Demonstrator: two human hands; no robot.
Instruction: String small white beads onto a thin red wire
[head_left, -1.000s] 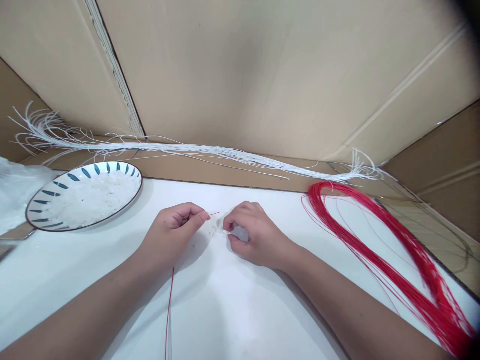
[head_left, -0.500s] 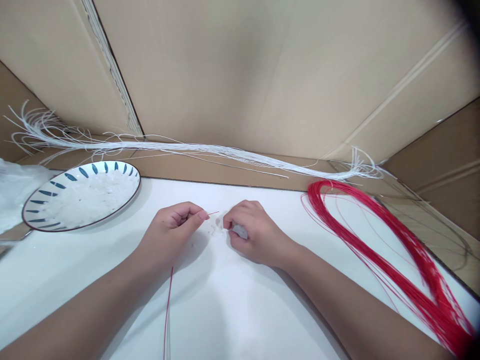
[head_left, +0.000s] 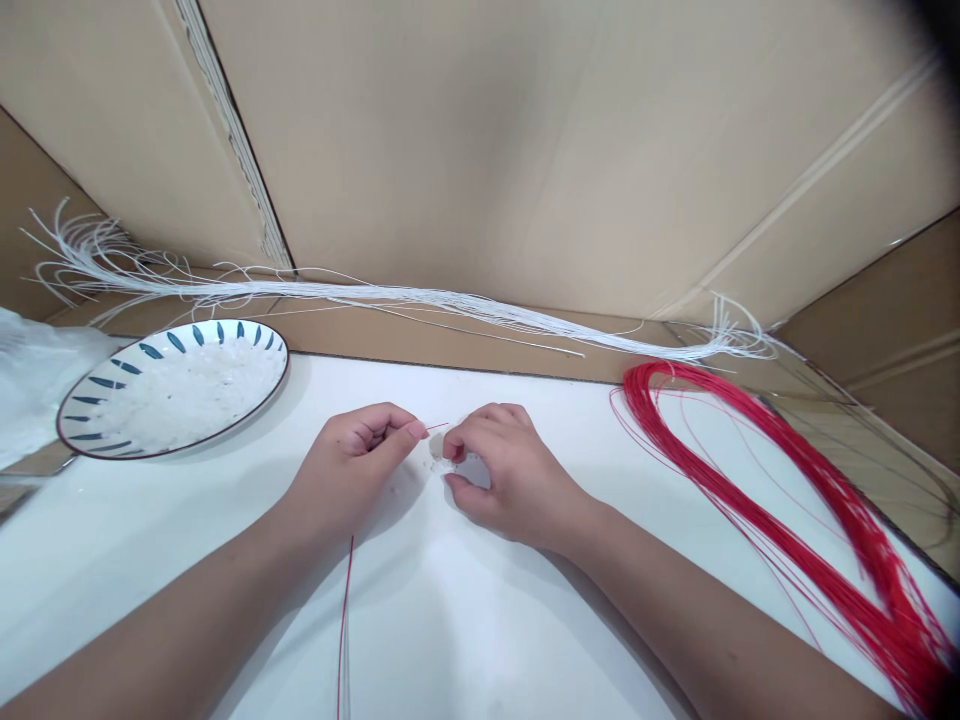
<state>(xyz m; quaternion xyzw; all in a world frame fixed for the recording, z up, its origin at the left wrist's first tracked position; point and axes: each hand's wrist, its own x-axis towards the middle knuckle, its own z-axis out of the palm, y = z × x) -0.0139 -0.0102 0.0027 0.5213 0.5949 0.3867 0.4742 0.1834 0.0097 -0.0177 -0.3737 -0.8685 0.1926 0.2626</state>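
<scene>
My left hand [head_left: 367, 445] is closed, with a thin red cord [head_left: 344, 630] pinched between thumb and forefinger. A short tip of it sticks out to the right of the fingertips. The long end comes out below the wrist and runs down the white table towards me. Just right of that tip, my right hand [head_left: 506, 465] has its thumb and forefinger apart and curved over a few tiny clear pieces [head_left: 441, 466] on the table. These pieces are too small to name, and the fingers partly hide them.
An oval plate [head_left: 82, 440] with blue-green dashes bears many small clear pieces at the left, beside a plastic bag [head_left: 37, 385]. A bundle of white strands [head_left: 450, 302] lies along the cardboard wall [head_left: 465, 150]. Looped red cords [head_left: 757, 500] lie at the right.
The thumb and forefinger of my right hand have shifted slightly left and down over the tiny pieces. My left hand still pinches the red cord. The whole view has shifted a little.
</scene>
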